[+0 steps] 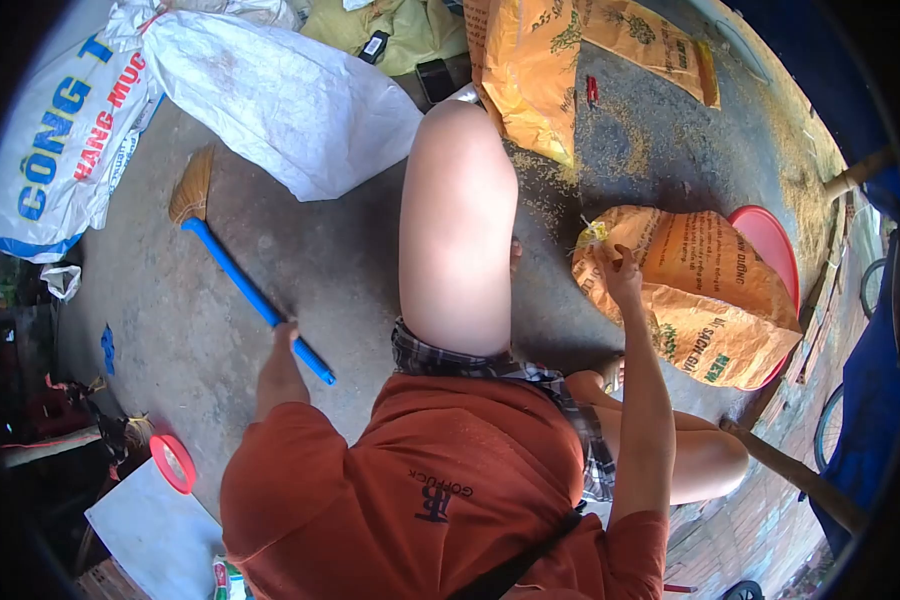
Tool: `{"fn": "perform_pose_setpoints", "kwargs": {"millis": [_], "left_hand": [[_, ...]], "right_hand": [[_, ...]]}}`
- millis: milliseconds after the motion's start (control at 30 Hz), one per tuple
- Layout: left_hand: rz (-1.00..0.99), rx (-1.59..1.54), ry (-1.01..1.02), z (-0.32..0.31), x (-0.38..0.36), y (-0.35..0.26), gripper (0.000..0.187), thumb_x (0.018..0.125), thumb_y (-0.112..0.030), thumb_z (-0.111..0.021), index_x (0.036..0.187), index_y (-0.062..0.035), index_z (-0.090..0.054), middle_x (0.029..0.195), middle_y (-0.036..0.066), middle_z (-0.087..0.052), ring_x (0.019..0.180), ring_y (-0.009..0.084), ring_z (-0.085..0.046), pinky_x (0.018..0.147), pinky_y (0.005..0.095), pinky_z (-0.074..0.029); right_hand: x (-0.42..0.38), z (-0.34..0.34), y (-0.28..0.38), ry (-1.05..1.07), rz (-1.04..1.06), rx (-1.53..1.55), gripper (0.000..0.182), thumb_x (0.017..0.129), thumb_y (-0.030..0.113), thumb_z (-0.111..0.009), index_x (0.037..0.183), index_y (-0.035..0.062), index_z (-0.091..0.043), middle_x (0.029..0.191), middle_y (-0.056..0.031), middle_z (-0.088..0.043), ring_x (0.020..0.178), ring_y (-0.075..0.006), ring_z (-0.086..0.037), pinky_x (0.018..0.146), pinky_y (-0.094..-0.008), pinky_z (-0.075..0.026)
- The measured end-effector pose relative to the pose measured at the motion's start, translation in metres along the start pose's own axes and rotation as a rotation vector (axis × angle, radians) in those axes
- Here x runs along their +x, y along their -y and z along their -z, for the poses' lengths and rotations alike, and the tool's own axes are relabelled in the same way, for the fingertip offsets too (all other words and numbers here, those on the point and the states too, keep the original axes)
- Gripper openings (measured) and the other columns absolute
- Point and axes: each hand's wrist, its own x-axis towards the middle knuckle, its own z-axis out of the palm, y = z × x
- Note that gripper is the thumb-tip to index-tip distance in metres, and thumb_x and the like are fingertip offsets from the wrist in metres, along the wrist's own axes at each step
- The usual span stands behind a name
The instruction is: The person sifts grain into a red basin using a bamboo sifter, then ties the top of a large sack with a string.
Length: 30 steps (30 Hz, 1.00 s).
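A broom with straw-coloured bristles and a blue handle [232, 272] lies slanted across the concrete floor on the left. My left hand [286, 334] is closed around the handle near its end. On the right, my right hand [622, 272] hovers over an orange printed sack [705, 265], close to its gathered left end. Its fingers are loosely bent and apart, with nothing seen between them. Part of a pink-red basin [770, 240] shows behind and beneath the sack.
White printed sacks [280, 95] lie at the upper left. More orange sacks [530, 70] rest at the top, beside scattered grain [630, 150] and a small red object [592, 90]. A dark phone [434, 80] lies above my knee. Wooden poles [795, 475] edge the right side.
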Motion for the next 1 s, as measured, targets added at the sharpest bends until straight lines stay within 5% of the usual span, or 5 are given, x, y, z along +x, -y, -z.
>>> {"fn": "perform_pose_setpoints", "kwargs": {"millis": [100, 467, 700, 900, 1000], "left_hand": [[0.936, -0.398, -0.311, 0.068, -0.149, -0.175, 0.042, 0.072, -0.026, -0.049, 0.106, -0.0007, -0.046, 0.117, 0.014, -0.041, 0.103, 0.0268, -0.045, 0.083, 0.0345, -0.04], [-0.036, -1.308, -0.754, 0.289, -0.132, -0.175, 0.033, 0.074, -0.027, -0.055, 0.058, 0.0003, -0.053, 0.053, 0.008, -0.053, 0.048, 0.0154, -0.051, 0.046, 0.0321, -0.041], [0.712, -0.542, -1.35, 0.399, -0.175, -0.048, 0.037, 0.076, -0.03, -0.049, 0.088, 0.0018, -0.035, 0.067, 0.021, -0.054, 0.061, 0.0401, -0.053, 0.055, 0.047, -0.042], [0.714, -0.855, -1.4, 0.264, -0.158, -0.093, 0.044, 0.077, -0.023, -0.048, 0.103, 0.0043, -0.026, 0.081, 0.025, -0.052, 0.083, 0.0399, -0.05, 0.069, 0.0469, -0.04], [0.799, -1.167, -0.712, 0.081, -0.097, -0.024, 0.047, 0.072, -0.02, -0.052, 0.112, -0.003, -0.035, 0.085, 0.015, -0.053, 0.082, 0.0314, -0.052, 0.068, 0.0424, -0.042]], "right_hand": [[-0.003, 0.006, 0.016, 0.047, -0.081, -0.015, 0.041, 0.072, 0.035, -0.057, 0.097, 0.0024, -0.051, 0.072, -0.0137, -0.058, 0.067, -0.0248, -0.057, 0.061, -0.0333, -0.044], [0.007, 0.018, -0.002, 0.161, -0.048, 0.058, 0.033, 0.071, 0.032, -0.056, 0.089, 0.0037, -0.058, 0.077, -0.017, -0.059, 0.073, -0.027, -0.058, 0.066, -0.0337, -0.045], [0.005, 0.013, 0.019, 0.181, -0.038, 0.017, 0.029, 0.074, 0.029, -0.052, 0.087, 0.0034, -0.058, 0.075, -0.0164, -0.059, 0.071, -0.0287, -0.058, 0.066, -0.0348, -0.045], [0.008, 0.002, 0.004, 0.121, 0.004, 0.04, 0.035, 0.074, 0.036, -0.053, 0.083, 0.0024, -0.059, 0.067, -0.0141, -0.059, 0.063, -0.0239, -0.059, 0.06, -0.031, -0.045], [0.005, 0.017, 0.011, 0.168, -0.059, 0.093, 0.031, 0.073, 0.031, -0.053, 0.086, 0.0028, -0.058, 0.075, -0.0159, -0.059, 0.072, -0.0277, -0.058, 0.066, -0.0344, -0.044]]}}
